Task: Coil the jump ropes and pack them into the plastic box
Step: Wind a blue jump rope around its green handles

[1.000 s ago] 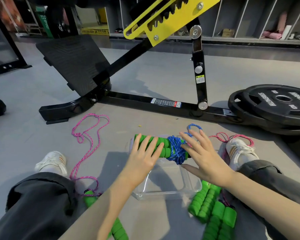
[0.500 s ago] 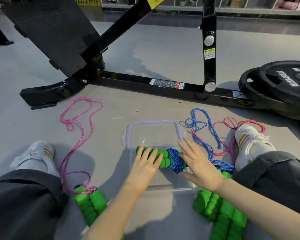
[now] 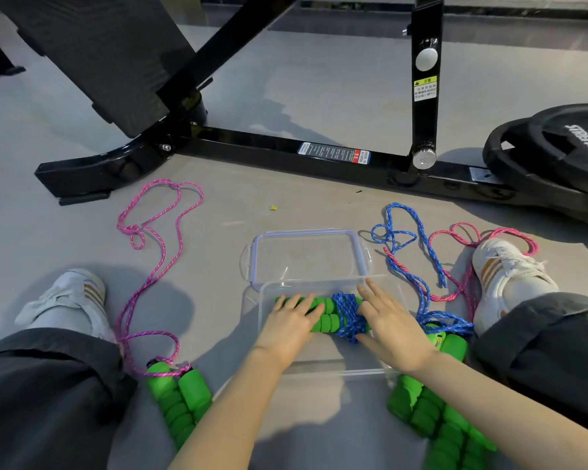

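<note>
A loose pink rope lies on the floor at left. The left grip, fingers straight, presses the green handles of the coiled blue rope inside the box; the right grip, also flat and holding nothing, rests on the coil. More loose ropes lie just right of the box.

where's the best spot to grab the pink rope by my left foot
Grip its pair of green handles, coming down from above. They lie side by side as one thick bundle, while the pink cord sprawls in loose loops and would likely slip or tangle.
</note>
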A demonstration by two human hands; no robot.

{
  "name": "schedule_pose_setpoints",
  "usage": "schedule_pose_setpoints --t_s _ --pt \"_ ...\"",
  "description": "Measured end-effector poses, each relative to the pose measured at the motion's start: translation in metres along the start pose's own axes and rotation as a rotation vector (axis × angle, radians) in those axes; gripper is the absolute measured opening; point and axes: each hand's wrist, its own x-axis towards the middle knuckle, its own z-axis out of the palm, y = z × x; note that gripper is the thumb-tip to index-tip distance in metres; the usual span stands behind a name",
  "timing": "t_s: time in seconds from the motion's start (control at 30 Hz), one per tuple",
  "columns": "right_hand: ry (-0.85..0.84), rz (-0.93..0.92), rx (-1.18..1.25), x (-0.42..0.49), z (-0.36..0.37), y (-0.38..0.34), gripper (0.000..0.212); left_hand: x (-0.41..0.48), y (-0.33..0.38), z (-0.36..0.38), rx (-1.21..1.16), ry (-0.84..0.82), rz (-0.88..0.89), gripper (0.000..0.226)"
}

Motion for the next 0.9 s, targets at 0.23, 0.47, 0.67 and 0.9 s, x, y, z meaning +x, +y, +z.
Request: schedule_pose_setpoints --t_s 0.23,0.47,0.67,0.9 --pt "0.064 -0.079 -0.093 0.0 0.0 -0.004 0.051 -0.008 0.006 0.003 -0.084 -0.094 -0.042 0.08" --pt "0.118 0.095 -0.129 -0.006 -0.008 -0.002 0.051 0.011 0.009 0.005 -0.117 -0.059 -0.08 0.056" --pt "0.072 0.096 -0.103 -0.007 -0.009 0.002 0.05 0.008 0.006 0.005 -0.179 -0.077 -0.053 0.057" --pt "0.017 0.261 0.001 -0.005 -0.01 -0.006 0.041 0.018 0.009 0.012 -0.184 -0.019 -0.066 0.062"
